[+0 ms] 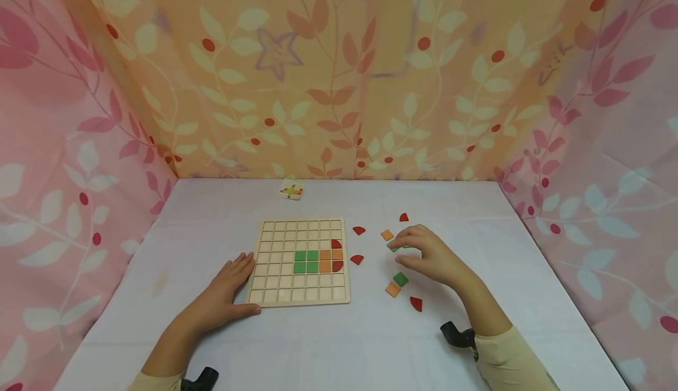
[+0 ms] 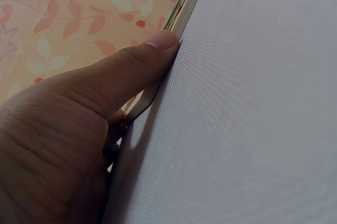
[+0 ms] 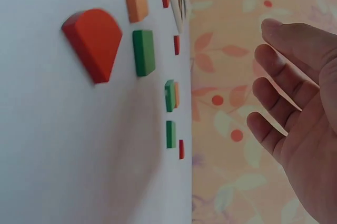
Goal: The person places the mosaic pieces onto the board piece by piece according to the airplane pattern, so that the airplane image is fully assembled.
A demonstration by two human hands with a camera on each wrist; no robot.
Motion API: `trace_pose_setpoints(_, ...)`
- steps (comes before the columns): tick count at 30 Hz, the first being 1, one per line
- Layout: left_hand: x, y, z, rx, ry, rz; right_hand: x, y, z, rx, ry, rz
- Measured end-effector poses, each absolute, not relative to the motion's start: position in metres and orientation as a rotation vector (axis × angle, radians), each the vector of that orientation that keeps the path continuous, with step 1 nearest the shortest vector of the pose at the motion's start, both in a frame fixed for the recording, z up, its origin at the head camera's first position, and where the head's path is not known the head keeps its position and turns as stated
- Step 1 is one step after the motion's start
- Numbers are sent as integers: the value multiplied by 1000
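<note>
My left hand (image 1: pixel 225 288) rests at the left side of a wooden grid board (image 1: pixel 275 279), its thumb touching the near edge (image 2: pixel 158 84). Green squares (image 1: pixel 306 261), orange squares (image 1: pixel 325 260) and red quarter-circle pieces (image 1: pixel 337 266) lie in the grid's cells. Right of the board, my right hand (image 1: pixel 431 255) hovers over loose pieces with fingers relaxed and apart. Nothing shows between its fingers in the right wrist view. Under its fingertips is a green square (image 1: pixel 392 245), with an orange square (image 1: pixel 386 234) beyond. Another green piece is partly hidden by the hand.
Nearer to me lie a green square (image 1: pixel 401 279), an orange square (image 1: pixel 392 289) and a red quarter circle (image 1: pixel 416 304). More red pieces (image 1: pixel 359 230) lie beside the board and farther back. A small pattern card (image 1: pixel 291 190) sits at the table's far side, before patterned curtains.
</note>
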State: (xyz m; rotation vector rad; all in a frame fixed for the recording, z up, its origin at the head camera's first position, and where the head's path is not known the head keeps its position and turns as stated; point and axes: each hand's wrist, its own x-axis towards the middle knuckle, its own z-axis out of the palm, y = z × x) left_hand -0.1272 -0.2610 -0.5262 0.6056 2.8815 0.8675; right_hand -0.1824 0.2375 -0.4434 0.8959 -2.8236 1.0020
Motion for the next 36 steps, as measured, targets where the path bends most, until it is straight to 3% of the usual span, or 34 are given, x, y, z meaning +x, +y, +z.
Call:
trace_pose_setpoints(18, -130, -262, -530, 618, 2898, 854, -185, 261, -479, 906, -2929, 1100)
trace_pose_setpoints(36, -128, -263, -531, 622, 2903, 865, -191, 266, -502, 1098, -2917, 1136)
